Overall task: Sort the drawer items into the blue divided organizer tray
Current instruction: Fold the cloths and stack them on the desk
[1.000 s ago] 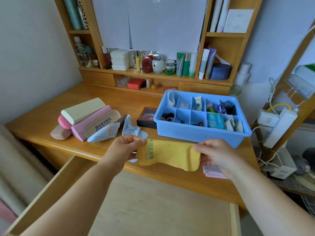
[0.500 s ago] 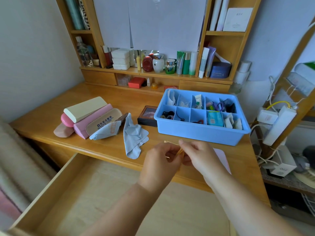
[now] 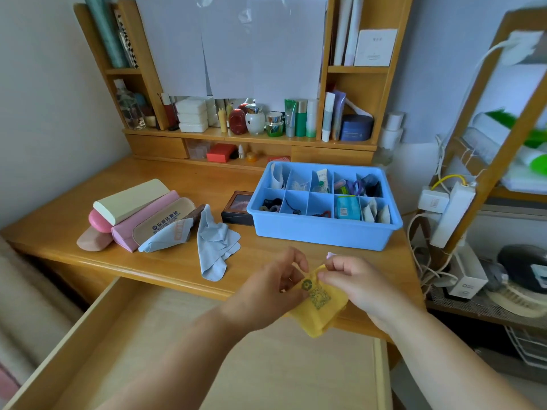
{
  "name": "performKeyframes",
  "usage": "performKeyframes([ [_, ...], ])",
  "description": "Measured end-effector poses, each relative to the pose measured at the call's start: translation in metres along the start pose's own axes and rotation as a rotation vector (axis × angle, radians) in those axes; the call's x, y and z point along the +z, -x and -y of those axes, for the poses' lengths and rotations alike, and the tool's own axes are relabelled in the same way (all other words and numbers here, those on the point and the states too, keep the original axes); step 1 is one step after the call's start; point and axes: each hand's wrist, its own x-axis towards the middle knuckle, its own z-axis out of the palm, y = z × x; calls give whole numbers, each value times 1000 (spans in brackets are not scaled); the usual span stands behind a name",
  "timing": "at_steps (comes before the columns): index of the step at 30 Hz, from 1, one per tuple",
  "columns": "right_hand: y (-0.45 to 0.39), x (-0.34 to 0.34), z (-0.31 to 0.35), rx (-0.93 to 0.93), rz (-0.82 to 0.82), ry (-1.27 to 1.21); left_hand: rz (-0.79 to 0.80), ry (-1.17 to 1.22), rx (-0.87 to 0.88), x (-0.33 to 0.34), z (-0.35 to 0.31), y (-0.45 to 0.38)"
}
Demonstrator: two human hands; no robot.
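A yellow cleaning cloth (image 3: 318, 306), folded over and hanging down, is pinched at its top by my left hand (image 3: 272, 288) and my right hand (image 3: 358, 288) above the desk's front edge. The blue divided organizer tray (image 3: 322, 232) stands behind my hands on the desk, with small items in several compartments. Two light blue cloths (image 3: 214, 247) lie left of the tray, beside a pile of glasses cases (image 3: 136, 211). A pink corner (image 3: 330, 255) peeks out behind my right hand.
The open wooden drawer (image 3: 88, 321) lies below my arms. A small dark box (image 3: 238, 207) touches the tray's left side. Bottles and jars fill the back shelf (image 3: 251, 134). Power strips and cables (image 3: 444, 214) hang at the right.
The yellow cloth was stretched flat between my hands; my hands came together and folded it, and it now hangs doubled between my fingertips. The view shifted slightly.
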Motion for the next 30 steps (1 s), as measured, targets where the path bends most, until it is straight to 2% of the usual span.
performKeyframes([
  [3, 7, -5, -19, 138, 19, -224, -36, 22, -46, 22, 7, -4],
  [6, 10, -16, -37, 193, 41, -338, -135, 161, -131, 42, 9, -12],
  [10, -6, -38, -41, 120, -249, -375, -161, 269, -172, 54, 1, -37],
  [12, -21, -47, -40, 25, -370, -250, -175, 249, -172, 56, -1, -53],
  [14, -35, -52, -40, -46, -419, -72, -186, 172, -177, 59, 1, -68],
  [18, -50, -50, -53, 1, -365, 143, -199, -79, -193, 71, 20, -83],
  [20, -47, -45, -62, 13, -337, 366, -186, -270, -168, 76, 30, -82],
  [23, -37, -36, -71, -109, -363, 683, -153, -435, -112, 81, 35, -80],
  [26, -31, -32, -68, -147, -377, 747, -141, -509, -134, 79, 34, -80],
  [30, -28, -25, -49, -301, -450, 745, -278, -345, -86, 56, 35, -70],
])
